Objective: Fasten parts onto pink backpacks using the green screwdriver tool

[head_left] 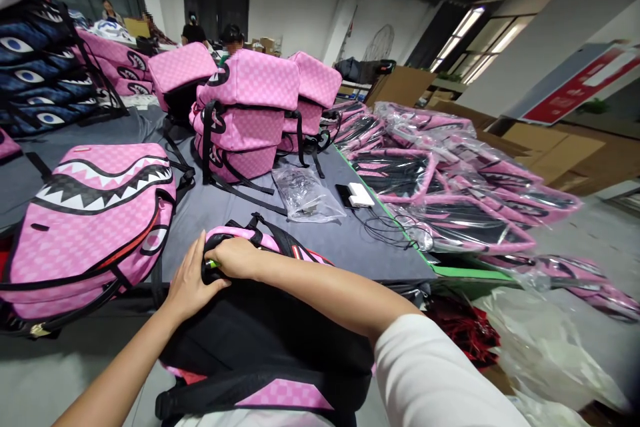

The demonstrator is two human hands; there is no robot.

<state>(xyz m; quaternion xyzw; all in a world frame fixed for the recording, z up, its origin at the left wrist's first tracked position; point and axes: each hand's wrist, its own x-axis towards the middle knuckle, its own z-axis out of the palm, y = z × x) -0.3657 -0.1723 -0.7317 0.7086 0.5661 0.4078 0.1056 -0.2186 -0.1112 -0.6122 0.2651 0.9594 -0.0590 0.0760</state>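
Note:
A pink checkered backpack with a black back panel (260, 327) lies in front of me at the table's near edge, straps up. My left hand (187, 283) presses flat on its black top, fingers together near the handle. My right hand (235, 258) is closed over the top of the bag, pinching a small green item whose shape I cannot make out. Another pink backpack with a shark-mouth print (90, 213) lies to the left of my hands.
Stacked pink backpacks (245, 120) stand mid-table on the grey cloth (325, 233). Bagged backpacks in clear plastic (450, 187) pile up at the right. An empty plastic bag (305, 195) and a phone with a white block (356, 195) lie nearby. Dark blue eye-print bags (35, 73) sit far left. People work at the back.

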